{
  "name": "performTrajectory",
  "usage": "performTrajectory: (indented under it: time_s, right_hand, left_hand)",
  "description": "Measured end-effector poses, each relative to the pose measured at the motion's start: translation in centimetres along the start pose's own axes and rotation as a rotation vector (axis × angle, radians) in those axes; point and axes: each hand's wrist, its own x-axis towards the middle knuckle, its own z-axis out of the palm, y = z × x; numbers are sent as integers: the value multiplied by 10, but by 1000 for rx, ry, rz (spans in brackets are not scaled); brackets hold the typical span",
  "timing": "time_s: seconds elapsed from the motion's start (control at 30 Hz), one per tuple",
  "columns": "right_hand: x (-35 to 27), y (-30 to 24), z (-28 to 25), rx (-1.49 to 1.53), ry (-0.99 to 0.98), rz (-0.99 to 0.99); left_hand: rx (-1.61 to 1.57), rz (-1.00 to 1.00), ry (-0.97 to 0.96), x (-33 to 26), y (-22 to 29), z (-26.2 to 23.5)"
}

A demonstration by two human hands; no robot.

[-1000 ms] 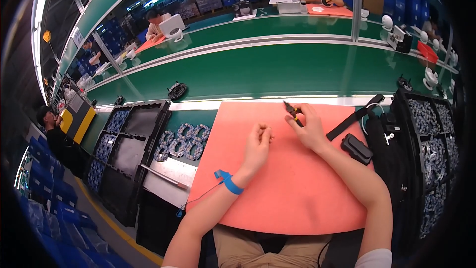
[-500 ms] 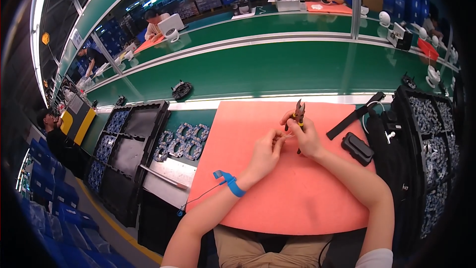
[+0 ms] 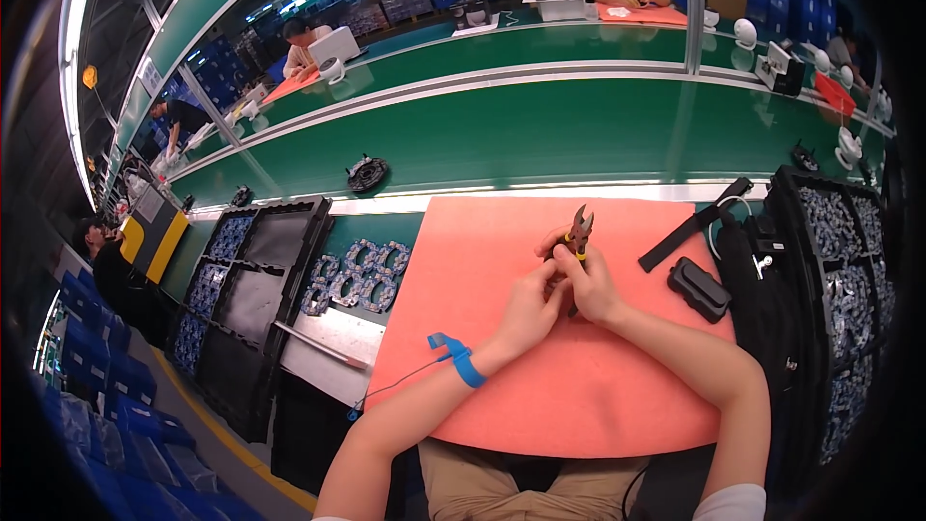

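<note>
Over the orange-pink mat [image 3: 540, 386], my right hand [image 3: 593, 287] is closed around a pair of diagonal cutters [image 3: 580, 230] with black and yellow handles, the jaws pointing up and away from me. My left hand [image 3: 531, 309] meets it from the left, fingers pinched together against the right hand's fingers. Whatever the left fingertips hold is hidden between the two hands. A blue wrist strap [image 3: 465, 364] with a thin cord circles my left wrist. Right of the hands, a small black case [image 3: 699, 289] lies on the mat below a black strap [image 3: 687, 236].
Left of the mat are several ring-shaped blue-and-white parts [image 3: 376, 297], a metal plate [image 3: 328, 367] and a black compartment tray [image 3: 280, 289]. Another black tray [image 3: 786, 203] of small parts stands at right. Beyond runs a green conveyor [image 3: 540, 135] carrying a round black part [image 3: 367, 174]. Co-workers sit across.
My left hand has moved right and closed in against the right hand, covering the thin pale piece at its fingertips. The cutters have dipped slightly toward me. The round black part has shifted right.
</note>
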Motion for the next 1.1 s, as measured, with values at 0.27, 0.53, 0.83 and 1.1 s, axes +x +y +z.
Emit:
performTrajectory:
  time_s: [0.27, 0.53, 0.83, 1.1]
  right_hand:
    - [5, 7, -4, -5, 77, -37]
    - [0, 2, 2, -29, 13, 38]
    - [-1, -1, 1, -40, -5, 69]
    - [1, 5, -2, -56, 27, 10]
  left_hand:
    - [-38, 10, -11, 2, 3, -2]
    - [34, 23, -17, -1, 5, -4]
    - [60, 62, -65, 1, 0, -6]
    - [31, 17, -107, 1, 8, -6]
